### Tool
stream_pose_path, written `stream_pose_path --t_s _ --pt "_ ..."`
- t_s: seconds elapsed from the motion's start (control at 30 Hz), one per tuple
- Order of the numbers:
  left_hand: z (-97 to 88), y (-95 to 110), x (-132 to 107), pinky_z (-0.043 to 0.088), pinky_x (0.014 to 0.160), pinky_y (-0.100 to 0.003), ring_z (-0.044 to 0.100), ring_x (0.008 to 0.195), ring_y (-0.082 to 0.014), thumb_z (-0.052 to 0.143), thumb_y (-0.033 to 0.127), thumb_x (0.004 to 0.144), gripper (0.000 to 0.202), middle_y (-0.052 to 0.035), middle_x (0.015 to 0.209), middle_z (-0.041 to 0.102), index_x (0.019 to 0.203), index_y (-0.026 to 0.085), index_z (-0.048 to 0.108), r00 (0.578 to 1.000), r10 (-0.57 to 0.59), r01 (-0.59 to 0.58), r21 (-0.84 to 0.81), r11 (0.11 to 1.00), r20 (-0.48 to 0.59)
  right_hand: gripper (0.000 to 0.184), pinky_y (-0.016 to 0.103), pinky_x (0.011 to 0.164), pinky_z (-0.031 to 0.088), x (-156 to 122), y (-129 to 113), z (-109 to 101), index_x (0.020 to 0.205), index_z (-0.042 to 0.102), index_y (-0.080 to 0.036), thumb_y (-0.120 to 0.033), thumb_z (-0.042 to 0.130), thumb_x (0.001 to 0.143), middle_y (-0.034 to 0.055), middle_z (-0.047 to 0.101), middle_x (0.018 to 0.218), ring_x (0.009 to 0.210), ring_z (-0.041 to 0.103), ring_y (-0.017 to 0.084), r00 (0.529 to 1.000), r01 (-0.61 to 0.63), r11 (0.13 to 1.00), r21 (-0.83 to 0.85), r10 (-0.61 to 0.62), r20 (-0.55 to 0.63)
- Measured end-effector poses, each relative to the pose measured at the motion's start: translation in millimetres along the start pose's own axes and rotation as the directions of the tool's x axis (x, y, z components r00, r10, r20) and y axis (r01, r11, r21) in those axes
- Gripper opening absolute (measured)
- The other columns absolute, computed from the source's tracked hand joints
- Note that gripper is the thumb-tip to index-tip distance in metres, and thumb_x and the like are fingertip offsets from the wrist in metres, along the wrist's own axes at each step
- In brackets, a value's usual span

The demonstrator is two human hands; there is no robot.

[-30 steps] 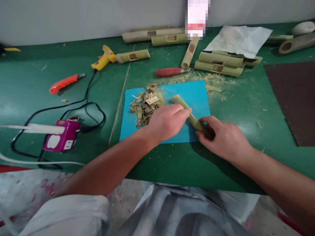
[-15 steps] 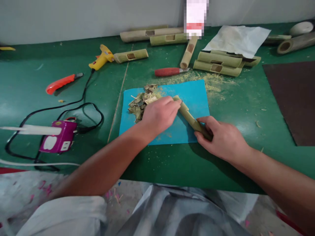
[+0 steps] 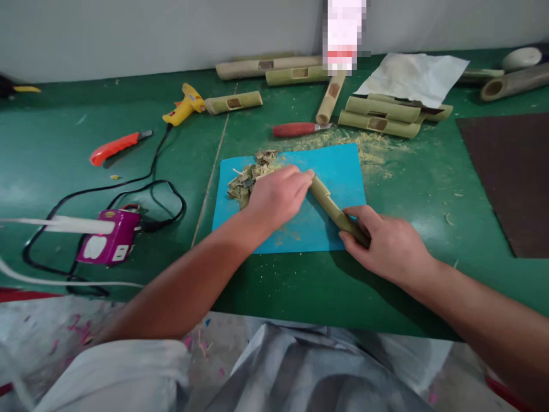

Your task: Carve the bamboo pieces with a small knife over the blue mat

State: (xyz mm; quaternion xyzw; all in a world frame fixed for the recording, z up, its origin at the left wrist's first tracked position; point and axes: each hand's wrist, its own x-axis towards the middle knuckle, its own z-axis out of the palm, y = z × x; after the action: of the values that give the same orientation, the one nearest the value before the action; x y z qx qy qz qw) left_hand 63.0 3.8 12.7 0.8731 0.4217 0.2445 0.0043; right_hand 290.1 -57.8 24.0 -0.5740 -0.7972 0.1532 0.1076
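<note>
A short green bamboo tube [image 3: 329, 204] lies slanted on a blue mat [image 3: 343, 166]. My right hand [image 3: 388, 243] is closed around its near end. My left hand [image 3: 278, 194] is closed at the tube's far end, fingers curled; what it holds, if anything, is hidden. A heap of bamboo chips [image 3: 249, 177] sits on the mat just left of my left hand.
On the green table [image 3: 64, 149]: an orange utility knife [image 3: 115, 147], a yellow glue gun [image 3: 185, 107] with black cord, a purple power strip [image 3: 109, 243], a red-handled knife [image 3: 298, 129], several notched bamboo tubes [image 3: 380, 114], white paper [image 3: 414, 71], a dark sheet [image 3: 510, 171], sawdust.
My left hand slid from the middle of the tube up to its far end, beside the chip heap. My right hand kept its grip on the near end.
</note>
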Motion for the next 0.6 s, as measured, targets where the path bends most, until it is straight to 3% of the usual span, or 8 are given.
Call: stream_pose_path --t_s 0.13,0.27,0.4,0.5,0.6 --pt "-0.1 -0.5 0.2 0.049 0.067 -0.027 0.063 0.076 -0.0157 0.039 0.031 0.107 0.035 -0.0065 0.083 0.067 0.107 0.016 0.071 0.998 0.037 -0.036 -0.019 0.999 0.045 0.035 0.028 0.053 0.029 -0.3 0.6 0.7 0.112 0.064 -0.020 -0.041 0.051 0.087 0.0006 0.067 0.067 0.054 0.057 0.017 1.000 0.009 1.000 0.004 -0.009 -0.007" --pt "-0.7 -0.3 1.1 0.049 0.067 -0.027 0.063 0.075 -0.0158 0.041 0.030 0.106 0.035 -0.0075 0.083 0.067 0.101 0.014 0.072 1.000 -0.028 0.028 0.012 1.000 -0.009 0.036 0.028 0.052 0.029 0.3 0.6 -0.2 0.114 0.064 -0.021 -0.042 0.051 0.087 0.0006 0.067 0.068 0.053 0.056 0.017 1.000 0.004 1.000 0.000 -0.004 0.000" --pt "-1.7 2.2 0.7 0.049 0.069 -0.027 0.063 0.076 -0.0158 0.040 0.029 0.106 0.034 -0.0067 0.083 0.067 0.103 0.015 0.071 0.999 0.013 -0.012 -0.020 1.000 0.050 0.034 0.028 0.052 0.029 0.4 0.3 -1.0 0.112 0.064 -0.021 -0.041 0.052 0.087 0.0002 0.067 0.067 0.053 0.056 0.017 1.000 0.000 1.000 -0.004 0.000 0.011" --pt "-0.8 -0.3 1.0 0.049 0.068 -0.028 0.063 0.076 -0.0166 0.041 0.030 0.106 0.034 -0.0074 0.083 0.067 0.106 0.015 0.071 0.999 -0.040 0.040 0.017 0.999 0.002 0.035 0.028 0.051 0.029 0.4 0.6 -0.8 0.113 0.064 -0.021 -0.042 0.051 0.087 0.0001 0.066 0.066 0.053 0.056 0.017 1.000 0.010 1.000 -0.006 -0.010 -0.002" --pt "1.0 -5.0 2.0 0.050 0.070 -0.028 0.064 0.079 -0.0167 0.041 0.030 0.106 0.033 -0.0076 0.087 0.069 0.106 0.016 0.071 0.999 -0.014 0.014 0.013 1.000 0.030 0.036 0.028 0.051 0.029 0.6 0.9 -0.6 0.113 0.064 -0.021 -0.041 0.052 0.086 0.0001 0.066 0.066 0.053 0.056 0.017 1.000 0.010 1.000 -0.006 -0.010 0.005"
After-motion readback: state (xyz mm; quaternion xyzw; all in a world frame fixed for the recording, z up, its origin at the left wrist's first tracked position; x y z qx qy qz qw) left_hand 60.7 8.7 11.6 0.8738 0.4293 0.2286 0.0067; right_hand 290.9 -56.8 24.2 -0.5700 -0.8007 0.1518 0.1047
